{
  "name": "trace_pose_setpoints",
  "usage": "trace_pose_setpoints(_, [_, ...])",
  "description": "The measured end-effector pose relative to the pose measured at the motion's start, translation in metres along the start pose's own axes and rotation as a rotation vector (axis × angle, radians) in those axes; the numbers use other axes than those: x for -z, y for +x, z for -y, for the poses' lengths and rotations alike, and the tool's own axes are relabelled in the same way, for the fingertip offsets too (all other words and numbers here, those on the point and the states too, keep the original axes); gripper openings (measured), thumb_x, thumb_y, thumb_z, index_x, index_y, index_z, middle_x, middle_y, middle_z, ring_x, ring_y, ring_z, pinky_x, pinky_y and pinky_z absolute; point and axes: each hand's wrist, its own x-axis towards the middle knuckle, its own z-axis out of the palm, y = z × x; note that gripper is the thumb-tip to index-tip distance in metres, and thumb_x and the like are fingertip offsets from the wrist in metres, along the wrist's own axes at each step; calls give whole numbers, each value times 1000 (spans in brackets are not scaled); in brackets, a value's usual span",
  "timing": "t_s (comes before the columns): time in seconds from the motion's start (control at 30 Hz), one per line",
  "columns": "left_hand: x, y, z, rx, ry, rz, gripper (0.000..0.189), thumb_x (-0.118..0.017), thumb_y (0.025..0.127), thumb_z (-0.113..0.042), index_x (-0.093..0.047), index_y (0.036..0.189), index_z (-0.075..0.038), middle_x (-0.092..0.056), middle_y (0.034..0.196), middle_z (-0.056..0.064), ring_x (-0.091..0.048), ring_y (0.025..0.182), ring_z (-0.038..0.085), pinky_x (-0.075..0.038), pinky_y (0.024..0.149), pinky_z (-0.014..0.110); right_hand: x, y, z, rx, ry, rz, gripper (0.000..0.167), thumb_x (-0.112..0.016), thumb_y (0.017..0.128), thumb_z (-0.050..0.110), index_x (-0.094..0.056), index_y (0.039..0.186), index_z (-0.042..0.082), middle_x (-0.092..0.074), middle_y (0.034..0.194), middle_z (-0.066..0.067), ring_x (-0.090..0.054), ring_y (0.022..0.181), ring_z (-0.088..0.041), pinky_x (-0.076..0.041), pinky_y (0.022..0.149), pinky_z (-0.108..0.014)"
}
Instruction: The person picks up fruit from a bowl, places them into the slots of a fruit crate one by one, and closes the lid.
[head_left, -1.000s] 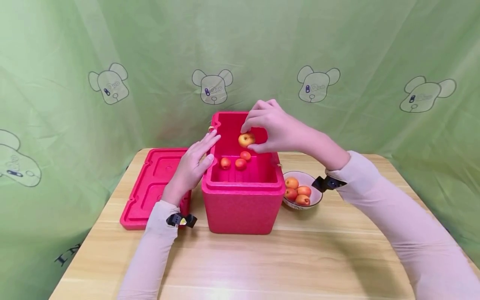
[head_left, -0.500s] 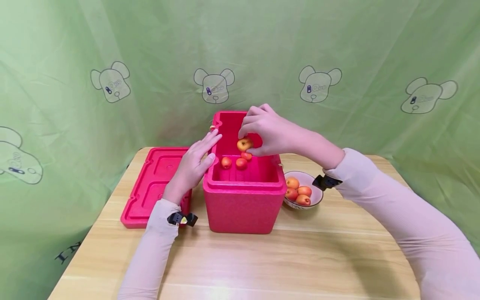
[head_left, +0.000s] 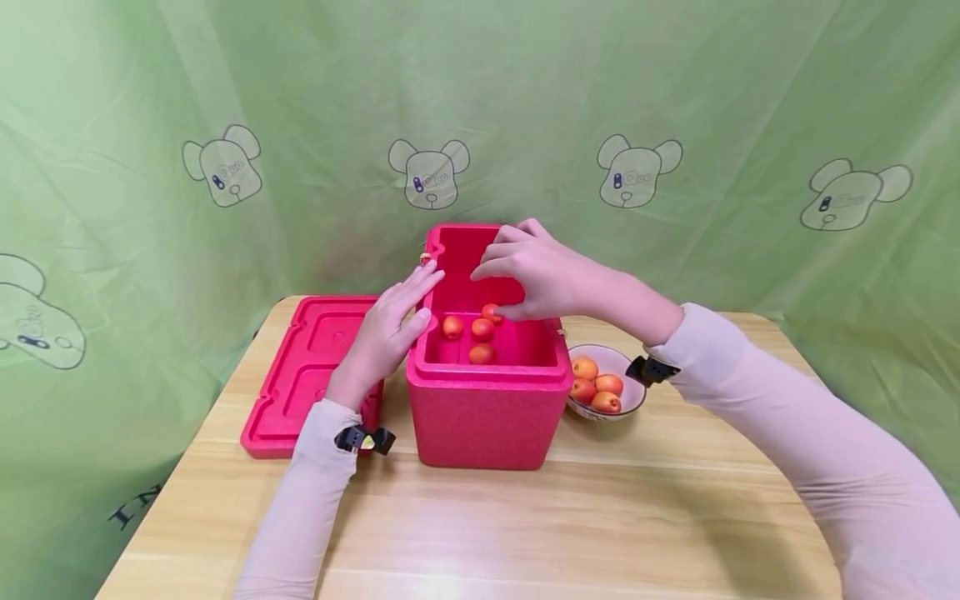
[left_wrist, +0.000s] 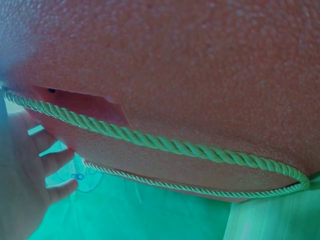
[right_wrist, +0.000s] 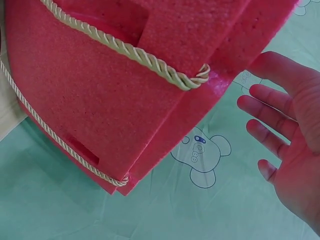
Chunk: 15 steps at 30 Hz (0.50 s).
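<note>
A deep pink-red foam box (head_left: 487,425) stands uncovered on the table, with several small orange-red round fruits (head_left: 482,330) on its floor. My left hand (head_left: 382,325) rests along the box's left rim, fingers straight. Over the right side of the opening is my right hand (head_left: 547,271), its fingers and thumb spread apart and holding nothing; the thumb partly covers one fruit (head_left: 491,312) in the head view. The right wrist view shows the same hand (right_wrist: 295,125) with loose fingers beside the box wall (right_wrist: 110,95).
The box's pink-red lid (head_left: 307,375) lies on the wooden table (head_left: 480,533) at left. A white bowl (head_left: 636,395) of similar fruits (head_left: 606,402) stands close to the box's right side. Twisted cords (right_wrist: 115,44) run along the box's sides. A green curtain (head_left: 525,83) hangs behind.
My right hand has lowered slightly and let go of a yellow-orange fruit. Another fruit now lies near the box's front inner wall. The left hand has stayed on the rim.
</note>
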Motion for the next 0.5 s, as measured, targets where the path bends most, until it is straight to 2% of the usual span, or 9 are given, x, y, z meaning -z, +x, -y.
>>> trace_pose_setpoints(0.5, [0,0,2,-22,5,-8,60,-41,102,-44,-38,159,-25,-30,168,-1,-27,157,19,-24,125,56,-1,-5,-7,-23,2,-21,48,-89,76,29,-76,118,9,-74,114,-9,-56,110,-25,-38,95,-49])
